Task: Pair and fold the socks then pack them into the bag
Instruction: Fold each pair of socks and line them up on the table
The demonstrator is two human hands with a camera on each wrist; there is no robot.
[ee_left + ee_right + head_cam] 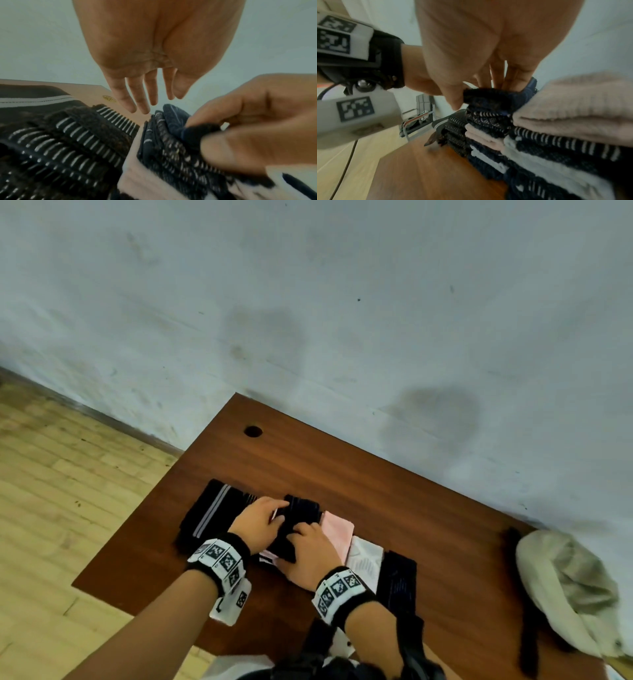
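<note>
A heap of socks lies on the brown table. My right hand pinches the cuff of a dark blue patterned sock on top of the heap; the right wrist view shows thumb and fingers closed on that cuff. My left hand hovers at the sock's left edge, fingers straight and spread, tips just above the sock, holding nothing. Black socks with white stripes lie to the left. A pink sock, a white one and a dark one lie to the right.
A pale cloth bag with a black strap slumps at the table's right end. A cable hole sits near the far left corner. A grey wall runs behind the table; wood floor lies beyond its left edge.
</note>
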